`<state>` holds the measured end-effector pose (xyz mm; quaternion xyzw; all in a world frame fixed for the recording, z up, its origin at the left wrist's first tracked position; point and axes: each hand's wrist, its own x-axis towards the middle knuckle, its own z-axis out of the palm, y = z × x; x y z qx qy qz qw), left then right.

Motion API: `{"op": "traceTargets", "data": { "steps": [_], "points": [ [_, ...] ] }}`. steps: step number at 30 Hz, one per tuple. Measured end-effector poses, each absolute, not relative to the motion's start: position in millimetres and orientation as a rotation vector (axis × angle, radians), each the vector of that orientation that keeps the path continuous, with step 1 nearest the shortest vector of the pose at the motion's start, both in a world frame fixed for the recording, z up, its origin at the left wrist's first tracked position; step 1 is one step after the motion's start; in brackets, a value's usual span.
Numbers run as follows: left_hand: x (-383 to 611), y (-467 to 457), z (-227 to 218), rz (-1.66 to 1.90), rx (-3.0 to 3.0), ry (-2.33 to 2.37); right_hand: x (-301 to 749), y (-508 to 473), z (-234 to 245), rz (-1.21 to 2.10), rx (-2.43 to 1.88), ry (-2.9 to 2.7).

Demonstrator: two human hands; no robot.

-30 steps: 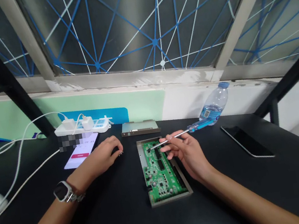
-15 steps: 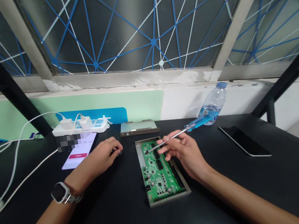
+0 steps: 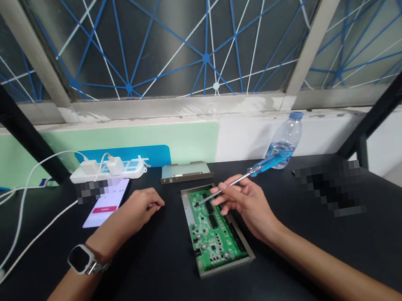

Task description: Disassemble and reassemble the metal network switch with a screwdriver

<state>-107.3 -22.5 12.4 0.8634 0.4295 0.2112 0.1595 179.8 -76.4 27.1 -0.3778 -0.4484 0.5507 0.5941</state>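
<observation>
While the right hand [image 3: 245, 204] has the thumb and fingers closed lightly around its smooth steel shaft, the one screwdriver [image 3: 266, 165] slants down to the left, its clear blue, ribbed plastic handle sticking out beyond the hand toward the wall. The other fingers of that hand are loosely spread. The tip is at a small dark part near the far end of the green circuit board [image 3: 212, 238]; whether it touches cannot be told. The board, crowded with little parts and at least two oblong black chips, lies in a shallow rectangular metal tray [image 3: 227, 269] on the matt black desk [image 3: 151, 295], between the two hands.

The left hand [image 3: 145, 207] is loosely curled just left of the tray, and anything inside the curl is hidden. That wrist wears a square watch [image 3: 81, 259] with a metal link band. Beside the forearm lies a lit phone [image 3: 105, 209], with a red bar and writing too small to read. Behind are a white power strip [image 3: 135, 168] carrying two boxy white plugs [image 3: 115, 165], one flat metal piece [image 3: 186, 171] and one clear bottle [image 3: 289, 132], blue-capped, its blue label illegible.
</observation>
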Motion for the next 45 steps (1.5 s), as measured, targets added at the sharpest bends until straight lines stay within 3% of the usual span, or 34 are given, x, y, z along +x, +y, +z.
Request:
{"op": "traceTargets", "data": {
  "steps": [7,14,23,31,38,45],
  "points": [
    [-108.7,-20.5,19.1,0.526,2.410,1.239,183.9,-73.2,29.7,1.250,-0.878,-1.052],
    [-71.2,-25.0,29.9,0.698,2.622,1.144,198.9,-66.3,40.7,1.129,-1.013,-1.195],
    [-15.8,-2.4,18.0,0.725,2.595,1.133,229.4,-58.7,36.7,0.400,-1.655,-1.912],
    [-22.2,-4.6,4.6,0.895,2.469,1.198,224.3,-63.8,29.8,0.140,-2.114,-2.165],
    [-26.0,-11.2,6.2,0.970,2.424,1.227,212.8,-70.9,34.0,-0.033,-2.106,-2.184],
    [-25.3,-10.2,6.8,0.983,2.411,1.257,171.7,-93.1,36.3,-0.336,-1.597,-2.417]
  ]
}}
